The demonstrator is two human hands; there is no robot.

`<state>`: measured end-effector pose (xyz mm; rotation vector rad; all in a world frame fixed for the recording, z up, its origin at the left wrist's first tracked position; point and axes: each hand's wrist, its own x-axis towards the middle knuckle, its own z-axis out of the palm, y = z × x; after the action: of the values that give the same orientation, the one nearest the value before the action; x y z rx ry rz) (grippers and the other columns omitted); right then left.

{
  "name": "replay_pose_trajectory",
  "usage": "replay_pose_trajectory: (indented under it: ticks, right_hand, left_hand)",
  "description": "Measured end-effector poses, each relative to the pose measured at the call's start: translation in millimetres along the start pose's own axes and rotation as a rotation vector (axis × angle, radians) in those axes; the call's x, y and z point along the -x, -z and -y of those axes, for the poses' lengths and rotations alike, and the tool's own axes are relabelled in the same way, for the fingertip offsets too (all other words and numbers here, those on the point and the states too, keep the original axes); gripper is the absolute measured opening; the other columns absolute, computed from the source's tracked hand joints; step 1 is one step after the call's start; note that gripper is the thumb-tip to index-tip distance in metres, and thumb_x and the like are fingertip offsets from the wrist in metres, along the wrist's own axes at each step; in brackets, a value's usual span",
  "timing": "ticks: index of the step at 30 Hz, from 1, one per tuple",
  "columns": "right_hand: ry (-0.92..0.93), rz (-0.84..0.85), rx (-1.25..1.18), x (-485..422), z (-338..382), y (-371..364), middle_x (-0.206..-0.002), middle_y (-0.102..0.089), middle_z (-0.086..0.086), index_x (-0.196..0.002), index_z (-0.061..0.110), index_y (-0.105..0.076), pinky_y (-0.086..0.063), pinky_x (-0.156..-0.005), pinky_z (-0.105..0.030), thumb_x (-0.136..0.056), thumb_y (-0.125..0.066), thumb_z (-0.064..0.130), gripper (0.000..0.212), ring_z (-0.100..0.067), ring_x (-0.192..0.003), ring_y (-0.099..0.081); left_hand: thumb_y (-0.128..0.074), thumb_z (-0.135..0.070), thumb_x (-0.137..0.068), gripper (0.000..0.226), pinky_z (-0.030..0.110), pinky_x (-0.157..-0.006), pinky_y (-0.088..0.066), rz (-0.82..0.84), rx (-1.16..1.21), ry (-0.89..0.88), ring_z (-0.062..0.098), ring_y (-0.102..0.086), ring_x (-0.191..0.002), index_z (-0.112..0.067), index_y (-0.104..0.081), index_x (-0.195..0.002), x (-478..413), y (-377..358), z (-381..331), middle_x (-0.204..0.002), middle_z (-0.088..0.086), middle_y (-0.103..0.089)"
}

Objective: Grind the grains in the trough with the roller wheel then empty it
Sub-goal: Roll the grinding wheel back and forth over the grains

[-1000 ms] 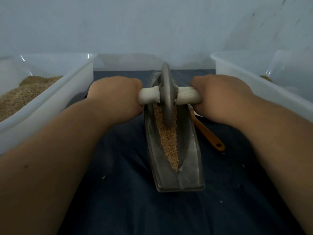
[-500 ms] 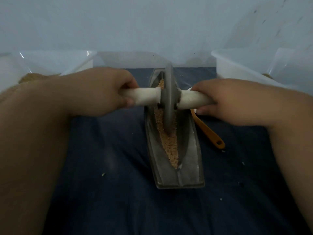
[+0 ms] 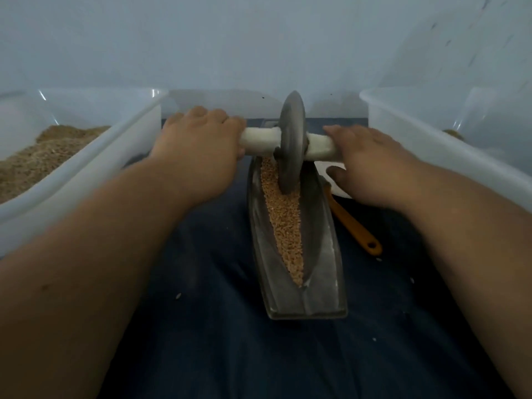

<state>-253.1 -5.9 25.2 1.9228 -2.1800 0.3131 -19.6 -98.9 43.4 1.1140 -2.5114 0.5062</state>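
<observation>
Grinding step by the look of it; emptying not yet begun. The trough (image 3: 325, 269) lies mid-cloth, lengthwise from near edge to far edge of the dark cloth (image 3: 201, 326). The grains (image 3: 285, 226) lie in a strip along its groove, most looking whole. The roller wheel (image 3: 292, 139) stands upright toward the trough's far end, rim sunk in the grains.

L hand (image 3: 198, 151) is wrapped over the L end of the white handle bar (image 3: 259, 141), fingers curled round it. R hand (image 3: 371, 165) grasps the R end, fingers flatter on top, thumb underneath.

Risks:
- Wheel sits near the far tip, so a push too far could ride it out & scatter grains; a few specks lie on the cloth already.
- Uneven pressure btw. hands would tilt the wheel vs. the groove wall or rock the narrow trough, since nothing steadies it.
- R hand's looser hold may slip.
- An orange-handled tool (image 3: 354, 228) just beside the trough's R side could get knocked.
</observation>
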Motion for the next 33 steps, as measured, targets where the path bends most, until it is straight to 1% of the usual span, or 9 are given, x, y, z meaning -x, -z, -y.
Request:
replay_pose_trajectory:
  ticks: [3, 7, 11, 15, 19, 24, 27, 29, 33]
  right_hand:
    - [0.102, 0.114, -0.015, 14.4, 4.4, 28.1, -0.114, -0.059, 0.002, -0.123, 0.034, -0.051, -0.047, -0.087, -0.038, -0.087, -0.055, 0.050, 0.040, -0.017, -0.100, -0.056]
    - [0.145, 0.354, -0.062, 34.1, 8.6, 57.3, -0.078, -0.057, 0.018, -0.086, 0.047, -0.048, -0.035, -0.058, -0.022, -0.071, -0.050, 0.060, 0.020, 0.004, -0.074, -0.054]
    - [0.107, 0.457, -0.132, 33.1, 3.2, 58.5, -0.091, -0.062, 0.018, -0.108, 0.051, -0.049, -0.047, -0.074, -0.030, -0.080, -0.059, 0.051, 0.030, -0.001, -0.082, -0.058]
    - [0.128, 0.109, -0.121, 19.4, 0.5, 26.8, -0.133, -0.053, 0.004, -0.147, 0.038, -0.034, -0.039, -0.096, -0.037, -0.091, -0.063, 0.033, 0.063, -0.019, -0.117, -0.051]
    - [0.059, -0.232, -0.011, 0.5, 5.4, -9.9, -0.153, -0.035, -0.008, -0.153, 0.022, -0.026, -0.003, -0.118, -0.044, -0.096, -0.055, 0.016, 0.065, -0.030, -0.139, -0.030]
    - [-0.048, -0.209, -0.010, -11.4, 0.5, -27.4, -0.163, 0.003, -0.006, -0.155, 0.024, 0.005, 0.010, -0.118, -0.039, -0.091, -0.054, 0.013, 0.088, -0.025, -0.149, 0.006]
    - [-0.030, -0.122, -0.007, -4.8, -0.1, -18.8, -0.161, -0.015, -0.007, -0.156, 0.023, 0.000, 0.002, -0.119, -0.038, -0.092, -0.057, 0.023, 0.086, -0.025, -0.148, -0.011]
    - [0.005, -0.047, -0.007, 3.6, 0.5, -1.1, -0.153, -0.033, -0.007, -0.155, 0.024, -0.010, -0.020, -0.115, -0.040, -0.093, -0.059, 0.032, 0.080, -0.028, -0.138, -0.032]
    - [0.116, 0.099, 0.029, 27.8, 6.8, 38.9, -0.125, -0.056, 0.002, -0.147, 0.035, -0.035, -0.044, -0.085, -0.036, -0.091, -0.054, 0.041, 0.059, -0.021, -0.107, -0.055]
  left_hand:
    - [-0.049, -0.045, -0.092, 0.025, 0.040, -0.082, -0.048, 0.279, 0.079, -0.081, 0.021, -0.058, -0.091, -0.028, -0.058, -0.108, 8.5, 25.3, 14.1, -0.101, -0.002, -0.062]
    - [-0.052, -0.058, -0.079, 0.022, 0.019, -0.065, -0.035, 0.509, 0.251, -0.087, -0.002, -0.054, -0.078, -0.047, -0.057, -0.097, 23.9, 56.8, 17.9, -0.083, -0.020, -0.059]
    - [-0.053, -0.055, -0.082, 0.016, 0.013, -0.061, -0.029, 0.466, 0.254, -0.091, -0.006, -0.052, -0.076, -0.051, -0.057, -0.098, 24.6, 57.7, 15.7, -0.082, -0.023, -0.059]
    - [-0.050, -0.040, -0.096, 0.039, 0.030, -0.087, -0.039, 0.390, 0.221, -0.013, 0.019, -0.056, -0.110, -0.034, -0.053, -0.135, 11.9, 27.9, 17.4, -0.126, -0.002, -0.062]
    - [-0.031, -0.031, -0.103, 0.049, 0.048, -0.118, -0.014, 0.109, 0.140, 0.123, 0.027, -0.030, -0.141, -0.024, -0.027, -0.151, 0.0, -10.5, 8.4, -0.151, 0.006, -0.041]
    - [-0.025, -0.038, -0.102, 0.061, 0.053, -0.118, 0.007, -0.068, 0.065, 0.052, 0.027, 0.008, -0.149, -0.017, -0.003, -0.155, -1.1, -29.0, 4.2, -0.163, 0.001, -0.005]
    - [-0.036, -0.037, -0.100, 0.060, 0.051, -0.117, -0.011, 0.008, 0.084, 0.028, 0.031, -0.020, -0.144, -0.018, -0.018, -0.154, -0.9, -18.2, 6.6, -0.155, 0.008, -0.031]
    - [-0.043, -0.036, -0.098, 0.048, 0.049, -0.106, -0.035, 0.093, 0.097, -0.019, 0.035, -0.046, -0.125, -0.020, -0.038, -0.143, 1.0, -4.8, 9.9, -0.137, 0.011, -0.051]
    - [-0.047, -0.049, -0.092, 0.029, 0.035, -0.078, -0.046, 0.341, 0.089, -0.110, 0.014, -0.058, -0.085, -0.031, -0.059, -0.111, 14.0, 32.1, 15.9, -0.097, -0.007, -0.063]
